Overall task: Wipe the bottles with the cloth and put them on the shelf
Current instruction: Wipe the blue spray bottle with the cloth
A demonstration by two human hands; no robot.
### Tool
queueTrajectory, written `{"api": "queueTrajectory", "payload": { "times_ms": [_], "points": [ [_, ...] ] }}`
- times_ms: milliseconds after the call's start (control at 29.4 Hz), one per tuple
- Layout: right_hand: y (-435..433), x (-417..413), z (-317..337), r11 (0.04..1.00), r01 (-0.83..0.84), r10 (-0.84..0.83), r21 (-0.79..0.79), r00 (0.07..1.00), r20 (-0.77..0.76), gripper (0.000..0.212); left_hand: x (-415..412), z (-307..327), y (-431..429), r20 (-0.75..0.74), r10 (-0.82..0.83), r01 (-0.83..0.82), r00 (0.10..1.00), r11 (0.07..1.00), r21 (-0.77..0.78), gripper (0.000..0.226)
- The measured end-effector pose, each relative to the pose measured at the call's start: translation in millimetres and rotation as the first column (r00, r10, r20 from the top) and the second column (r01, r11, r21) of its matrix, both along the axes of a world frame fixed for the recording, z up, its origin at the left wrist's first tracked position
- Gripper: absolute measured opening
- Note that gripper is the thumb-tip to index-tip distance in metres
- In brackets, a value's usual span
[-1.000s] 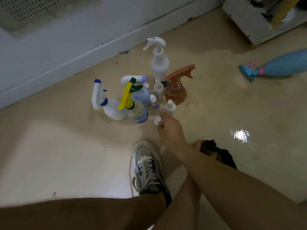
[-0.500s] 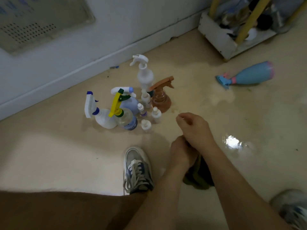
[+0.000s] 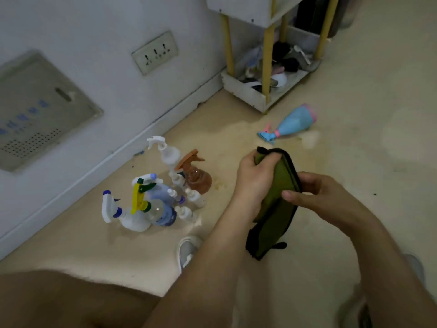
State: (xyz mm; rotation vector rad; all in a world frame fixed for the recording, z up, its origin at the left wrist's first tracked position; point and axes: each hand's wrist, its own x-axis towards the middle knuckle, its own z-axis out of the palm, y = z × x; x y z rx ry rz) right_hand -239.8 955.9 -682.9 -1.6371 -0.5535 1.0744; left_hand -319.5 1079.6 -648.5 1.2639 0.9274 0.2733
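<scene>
Beige floor (image 3: pixel 369 233), white wall (image 3: pixel 94 31) with socket (image 3: pixel 155 53). Clamped together on green cloth (image 3: pixel 276 204): left grip (image 3: pixel 255 183), right grip (image 3: pixel 314 192). Held higher than earlier. Bottles (image 3: pixel 165 197) clustered on floor, left of left grip.

The person shows 2 bare hands, the left hand (image 3: pixel 254 183) and the right hand (image 3: pixel 318 194), on 2 bare forearms that run uncovered down to the bottom edge of the view. The right thumb ends in a short, rounded nail. A bare leg (image 3: pixel 71 301) fills the lower left corner, blurred and uncovered as far as it shows. Below the left forearm sits 1 low sneaker (image 3: pixel 188 249), pale grey with a white toe and sole rim; only its front part shows. At the lower right a second shoe (image 3: pixel 354 311), grey with a dark patch, is too blurred for detail.
</scene>
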Motion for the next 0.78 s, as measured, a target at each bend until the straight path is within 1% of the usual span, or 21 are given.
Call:
{"api": "queueTrajectory", "payload": {
  "times_ms": [68,136,204,238,272,306,340,374,408,442,477,511,545,579,613,647,681,715,749,783],
  "points": [
    [-5,12,0,0.997,0.070,-0.071,-0.021,0.997,-0.030,0.038,20,-2,4,-0.019,-0.031,0.030,0.999,0.999,-0.035,0.007],
    [-5,23,-1,0.987,0.154,-0.157,-0.043,0.986,-0.055,0.026,39,-12,11,-0.036,-0.082,0.081,0.996,0.996,-0.048,0.006],
    [-2,33,-6,0.959,0.283,-0.284,-0.028,0.951,-0.123,0.016,51,-28,21,-0.045,-0.157,0.151,0.987,0.983,-0.102,0.016],
    [-1,41,-11,0.924,0.381,-0.378,-0.021,0.905,-0.198,0.015,59,-38,29,-0.046,-0.210,0.201,0.977,0.968,-0.153,0.024],
    [-1,47,-15,0.872,0.489,-0.474,-0.026,0.829,-0.297,0.016,66,-47,38,-0.044,-0.255,0.241,0.966,0.949,-0.205,0.032],
    [-1,55,-21,0.802,0.596,-0.559,-0.047,0.720,-0.412,0.018,74,-55,47,-0.042,-0.282,0.264,0.959,0.934,-0.240,0.036],
    [-1,64,-28,0.720,0.689,-0.624,-0.082,0.592,-0.510,0.020,86,-65,56,-0.044,-0.288,0.269,0.956,0.930,-0.249,0.038],
    [-1,72,-36,0.646,0.754,-0.656,-0.114,0.473,-0.588,0.022,98,-76,64,-0.067,-0.281,0.262,0.957,0.942,-0.210,0.039],
    [-1,81,-46,0.592,0.796,-0.663,-0.130,0.389,-0.640,0.025,114,-91,72,-0.123,-0.269,0.255,0.955,0.960,-0.116,0.038],
    [-1,88,-55,0.557,0.821,-0.657,-0.128,0.340,-0.673,0.027,129,-106,78,-0.198,-0.260,0.268,0.945,0.963,0.013,0.038],
    [1,93,-65,0.543,0.831,-0.660,-0.124,0.331,-0.674,0.027,144,-122,84,-0.274,-0.252,0.299,0.928,0.943,0.145,0.039],
    [4,98,-75,0.550,0.825,-0.681,-0.131,0.353,-0.641,0.026,160,-139,88,-0.348,-0.252,0.352,0.903,0.898,0.263,0.041],
    [8,101,-85,0.579,0.800,-0.722,-0.155,0.416,-0.552,0.026,175,-155,93,-0.432,-0.266,0.437,0.862,0.823,0.363,0.044],
    [12,104,-95,0.621,0.758,-0.758,-0.198,0.516,-0.399,0.029,191,-170,99,-0.513,-0.276,0.526,0.813,0.728,0.440,0.047],
    [15,107,-104,0.662,0.704,-0.749,-0.258,0.630,-0.204,0.033,206,-184,105,-0.578,-0.275,0.596,0.768,0.636,0.490,0.050],
    [17,110,-113,0.693,0.649,-0.685,-0.315,0.729,-0.005,0.038,222,-196,112,-0.625,-0.265,0.643,0.734,0.568,0.514,0.054],
    [18,114,-123,0.714,0.604,-0.587,-0.354,0.792,0.167,0.039,238,-208,119,-0.661,-0.261,0.677,0.704,0.527,0.513,0.057],
    [17,118,-133,0.733,0.571,-0.498,-0.369,0.820,0.282,0.037,252,-220,123,-0.693,-0.261,0.707,0.672,0.505,0.495,0.060],
    [16,120,-138,0.747,0.550,-0.440,-0.375,0.831,0.341,0.033,262,-229,126,-0.725,-0.266,0.736,0.636,0.491,0.466,0.060],
    [14,124,-143,0.756,0.527,-0.402,-0.390,0.842,0.360,0.032,269,-237,128,-0.752,-0.262,0.757,0.605,0.480,0.443,0.058]
  ]
}}
